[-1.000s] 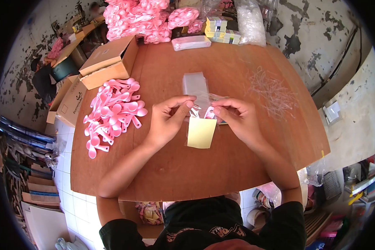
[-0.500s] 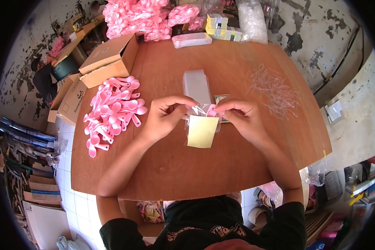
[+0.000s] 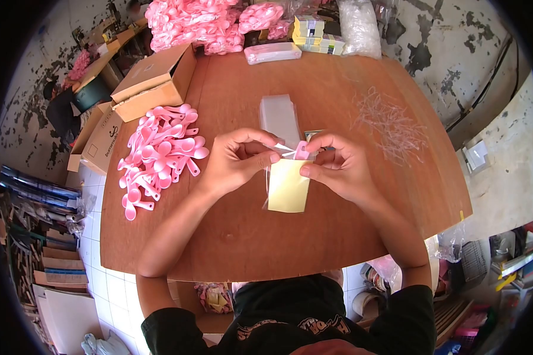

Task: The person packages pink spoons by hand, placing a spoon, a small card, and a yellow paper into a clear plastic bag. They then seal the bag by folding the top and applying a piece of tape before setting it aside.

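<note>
A clear plastic bag (image 3: 266, 190) with a pale yellow card (image 3: 288, 187) and the end of a pink spoon (image 3: 302, 151) hangs between my hands. My left hand (image 3: 238, 161) pinches its upper left edge, thumb and forefinger together. On the right edge, beside the pink handle, my right hand (image 3: 339, 163) grips the bag, thumb over the card's corner. Behind them lies a stack of clear bags (image 3: 279, 121), with a small stack of cards (image 3: 314, 137) partly hidden by my right hand. Loose pink spoons (image 3: 161, 155) are heaped at the left.
Thin clear strips (image 3: 394, 130) lie at the right of the table (image 3: 231, 236). Cardboard boxes (image 3: 151, 80) stand at the left. Bagged pink spoons (image 3: 195, 26), card bundles (image 3: 317, 38) and a plastic roll (image 3: 359, 29) line the back. A person (image 3: 64, 112) is at the far left.
My right thumb has come down onto the card's upper right corner. The card hangs straighter, and the bag's top is drawn between both hands.
</note>
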`<state>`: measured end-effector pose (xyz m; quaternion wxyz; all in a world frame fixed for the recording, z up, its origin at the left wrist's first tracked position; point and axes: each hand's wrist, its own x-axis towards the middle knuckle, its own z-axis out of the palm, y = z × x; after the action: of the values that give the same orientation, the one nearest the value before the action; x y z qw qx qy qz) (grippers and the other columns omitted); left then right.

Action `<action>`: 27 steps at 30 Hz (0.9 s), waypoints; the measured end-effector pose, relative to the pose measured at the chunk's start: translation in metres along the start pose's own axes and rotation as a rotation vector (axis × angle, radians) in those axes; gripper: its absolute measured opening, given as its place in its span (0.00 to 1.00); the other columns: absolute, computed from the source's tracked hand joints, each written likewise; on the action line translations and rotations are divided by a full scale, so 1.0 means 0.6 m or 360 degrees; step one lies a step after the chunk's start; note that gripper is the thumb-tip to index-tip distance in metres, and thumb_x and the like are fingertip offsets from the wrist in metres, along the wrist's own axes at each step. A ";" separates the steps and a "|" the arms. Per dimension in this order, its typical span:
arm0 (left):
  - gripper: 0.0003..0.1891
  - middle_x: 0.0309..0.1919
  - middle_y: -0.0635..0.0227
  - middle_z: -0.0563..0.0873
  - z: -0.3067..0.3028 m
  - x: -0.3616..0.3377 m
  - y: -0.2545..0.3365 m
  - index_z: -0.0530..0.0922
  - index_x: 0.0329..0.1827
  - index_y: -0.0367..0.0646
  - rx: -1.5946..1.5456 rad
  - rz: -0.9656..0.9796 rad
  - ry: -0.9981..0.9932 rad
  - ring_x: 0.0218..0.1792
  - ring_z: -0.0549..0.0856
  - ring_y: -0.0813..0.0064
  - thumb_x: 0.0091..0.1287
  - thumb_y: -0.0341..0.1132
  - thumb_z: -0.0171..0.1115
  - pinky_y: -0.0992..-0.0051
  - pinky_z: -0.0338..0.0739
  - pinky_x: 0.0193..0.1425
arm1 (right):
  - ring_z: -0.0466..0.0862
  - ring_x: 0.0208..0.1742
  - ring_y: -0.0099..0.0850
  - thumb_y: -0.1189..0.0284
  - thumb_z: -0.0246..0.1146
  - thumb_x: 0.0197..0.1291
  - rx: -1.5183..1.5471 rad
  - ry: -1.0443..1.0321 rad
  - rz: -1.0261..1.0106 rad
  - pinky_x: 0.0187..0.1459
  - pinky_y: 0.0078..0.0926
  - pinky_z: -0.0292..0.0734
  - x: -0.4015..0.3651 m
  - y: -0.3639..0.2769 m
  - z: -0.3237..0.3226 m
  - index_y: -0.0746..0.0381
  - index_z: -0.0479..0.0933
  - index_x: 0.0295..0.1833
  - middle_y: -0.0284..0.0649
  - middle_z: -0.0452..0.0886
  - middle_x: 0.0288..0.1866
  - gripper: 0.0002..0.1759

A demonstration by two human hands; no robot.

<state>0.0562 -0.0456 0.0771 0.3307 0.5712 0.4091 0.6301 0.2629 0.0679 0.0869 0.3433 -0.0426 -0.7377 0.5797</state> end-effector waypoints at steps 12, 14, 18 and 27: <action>0.22 0.39 0.69 0.85 -0.014 0.009 0.020 0.76 0.60 0.38 -0.0035 -0.0356 -0.0357 0.38 0.83 0.85 0.63 0.22 0.68 0.81 0.78 0.38 | 0.85 0.48 0.31 0.84 0.69 0.55 -0.0154 0.0122 -0.0089 0.46 0.26 0.83 -0.010 -0.061 0.003 0.67 0.77 0.43 0.40 0.80 0.47 0.10; 0.20 0.38 0.70 0.85 -0.015 0.006 0.025 0.77 0.58 0.38 0.0067 -0.0340 -0.0377 0.37 0.82 0.86 0.63 0.22 0.68 0.82 0.77 0.37 | 0.84 0.51 0.39 0.82 0.71 0.53 -0.0982 -0.0136 -0.0525 0.47 0.31 0.83 -0.035 -0.139 -0.009 0.66 0.79 0.37 0.41 0.81 0.42 0.08; 0.13 0.41 0.71 0.86 -0.020 0.002 0.031 0.83 0.52 0.38 0.0167 -0.0437 -0.0486 0.35 0.80 0.90 0.64 0.23 0.66 0.85 0.75 0.35 | 0.83 0.34 0.41 0.67 0.68 0.48 -0.0858 -0.0599 -0.1415 0.39 0.37 0.77 -0.128 -0.280 -0.017 0.52 0.73 0.23 0.32 0.78 0.23 0.09; 0.15 0.43 0.66 0.87 -0.011 -0.044 0.083 0.82 0.54 0.38 0.0241 -0.0488 -0.0871 0.43 0.83 0.80 0.64 0.23 0.63 0.75 0.77 0.48 | 0.83 0.33 0.41 0.68 0.67 0.48 -0.0407 -0.0736 -0.1818 0.38 0.36 0.76 -0.153 -0.339 0.018 0.54 0.74 0.24 0.33 0.78 0.23 0.09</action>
<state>0.0554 -0.0920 0.1096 0.4762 0.6741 0.4319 0.3636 0.3946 -0.0493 0.2239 0.4225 0.4441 -0.7627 0.2063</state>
